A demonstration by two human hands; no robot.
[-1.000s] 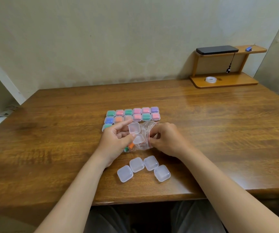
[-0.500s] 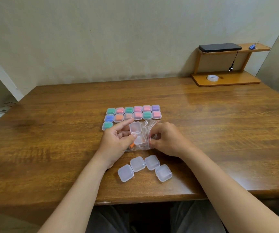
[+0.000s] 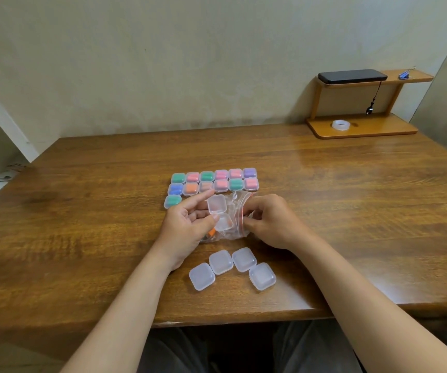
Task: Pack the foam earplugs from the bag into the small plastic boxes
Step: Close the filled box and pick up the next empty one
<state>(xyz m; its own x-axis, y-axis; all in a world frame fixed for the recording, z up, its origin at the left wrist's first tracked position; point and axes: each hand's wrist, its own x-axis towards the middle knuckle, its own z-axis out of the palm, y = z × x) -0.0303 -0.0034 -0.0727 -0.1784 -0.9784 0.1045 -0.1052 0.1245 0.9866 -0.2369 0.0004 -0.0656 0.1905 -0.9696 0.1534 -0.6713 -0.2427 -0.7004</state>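
Note:
My left hand (image 3: 187,227) holds an open, empty clear plastic box (image 3: 218,214), lid hinged up, just above the table. My right hand (image 3: 270,222) pinches the mouth of a clear zip bag (image 3: 237,211) with a red seal line; an orange earplug (image 3: 211,232) shows inside it under my left thumb. Several closed boxes filled with coloured earplugs (image 3: 214,181) sit in rows just beyond my hands. Several empty closed boxes (image 3: 231,269) lie near the table's front edge.
The wooden table (image 3: 351,211) stretches wide on both sides. A small wooden shelf (image 3: 362,129) stands at the back right with a tape roll (image 3: 340,125) below and a black phone (image 3: 351,76) on top. The wall is close behind.
Both hands stay in nearly the same place with the box and bag; only the camera view has shifted slightly.

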